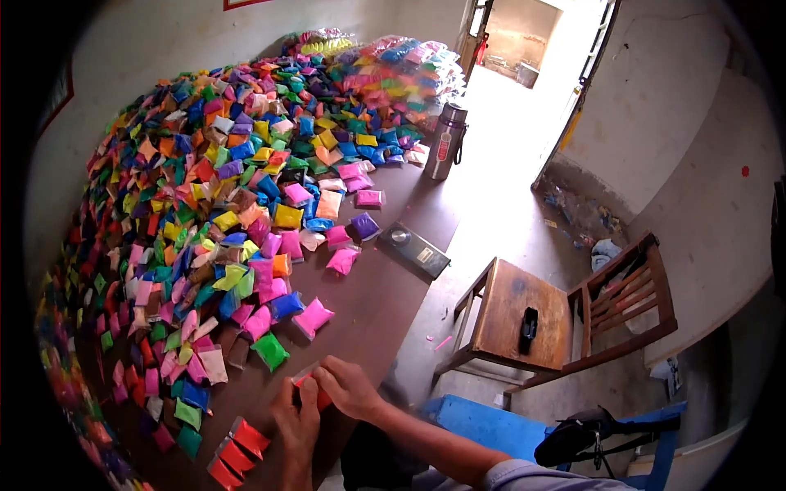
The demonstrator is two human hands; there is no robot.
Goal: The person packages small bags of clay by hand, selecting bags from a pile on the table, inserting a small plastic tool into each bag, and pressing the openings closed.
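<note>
Close to the table's front edge, my left hand (297, 419) and my right hand (347, 388) are together, both closed on a small red packet (322, 400). Its clear plastic edge shows between the fingers; most of it is hidden by them. Left of my hands lie a few more red packets (237, 452), side by side on the brown table (348, 307). A green packet (270, 352) and a pink packet (313, 317) lie just beyond my hands. Behind them rises a big heap of small packets (205, 188) in many colours.
Large clear bags of packets (409, 69) sit at the heap's back. A steel flask (446, 141) and a flat digital scale (413, 250) stand along the table's right edge. To the right are a wooden chair (524, 303) with a black object (529, 329), a blue bench (487, 425) and a black bag (577, 438).
</note>
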